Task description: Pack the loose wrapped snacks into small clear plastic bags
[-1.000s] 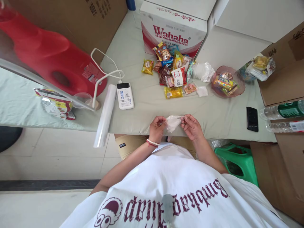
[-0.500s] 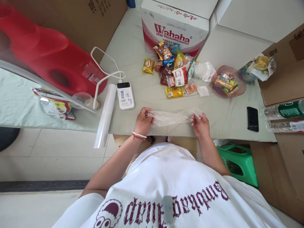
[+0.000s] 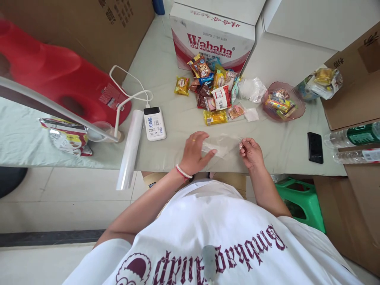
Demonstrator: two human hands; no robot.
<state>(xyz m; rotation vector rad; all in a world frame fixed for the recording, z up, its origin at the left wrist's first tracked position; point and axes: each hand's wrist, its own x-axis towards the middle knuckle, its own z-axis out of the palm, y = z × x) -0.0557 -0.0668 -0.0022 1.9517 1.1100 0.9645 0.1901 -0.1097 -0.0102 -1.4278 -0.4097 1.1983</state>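
A clear plastic bag (image 3: 223, 143) lies flat on the pale green table (image 3: 178, 130) near its front edge. My left hand (image 3: 194, 152) rests open on the bag's left end, fingers stretched out and pressing it down. My right hand (image 3: 251, 151) pinches the bag's right edge between thumb and fingers. A pile of wrapped snacks (image 3: 212, 91) lies just beyond the bag, in front of a white and red Wahaha carton (image 3: 212, 37).
A pink bowl (image 3: 297, 103) of snacks stands right of the pile, beside a crumpled clear bag (image 3: 251, 89). A power bank (image 3: 154, 123) with white cable and a roll of clear film (image 3: 130, 148) lie left. A black phone (image 3: 315, 147) and water bottles (image 3: 354, 136) sit right. A green stool (image 3: 301, 200) stands below.
The crumpled bag was pulled out wide between both hands, then laid on the table. My left hand let go of its end and now lies flat on it.
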